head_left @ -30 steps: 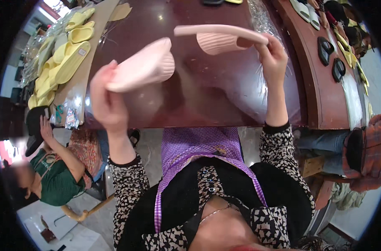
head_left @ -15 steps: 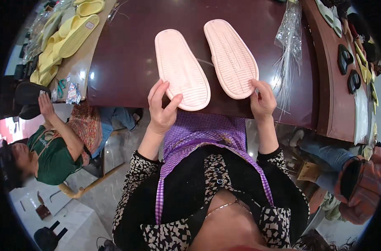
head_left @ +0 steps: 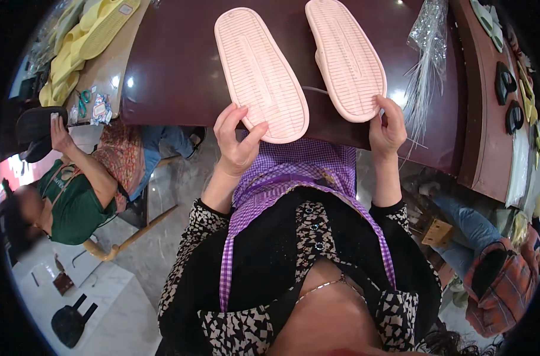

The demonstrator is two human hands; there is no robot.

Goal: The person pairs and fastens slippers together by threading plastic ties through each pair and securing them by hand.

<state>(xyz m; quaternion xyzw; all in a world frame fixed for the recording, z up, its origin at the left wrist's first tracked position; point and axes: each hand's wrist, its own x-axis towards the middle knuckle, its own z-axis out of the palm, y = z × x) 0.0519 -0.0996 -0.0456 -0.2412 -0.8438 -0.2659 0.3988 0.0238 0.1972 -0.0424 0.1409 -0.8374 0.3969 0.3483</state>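
Two pale pink slippers are turned with their ridged soles facing me, above the near part of a dark red table. My left hand (head_left: 237, 139) pinches the near end of the left slipper (head_left: 261, 77) between thumb and fingers. At the near right edge of the right slipper (head_left: 348, 59), my right hand (head_left: 387, 130) grips with thumb and fingertips. A thin whitish strand (head_left: 315, 89) runs between the two slippers. Their straps are mostly hidden beneath the soles.
A bundle of thin clear strips (head_left: 427, 77) in a plastic bag lies right on the table (head_left: 169, 65). Yellow slippers (head_left: 98, 35) and green scissors (head_left: 83, 101) are on the left table. A co-worker in green (head_left: 80, 196) holds a black slipper (head_left: 38, 127); another person sits right.
Both slippers look larger, held nearer to me, and have shifted slightly right and farther in the picture. My hands keep their grips. The whole view has also shifted a little.
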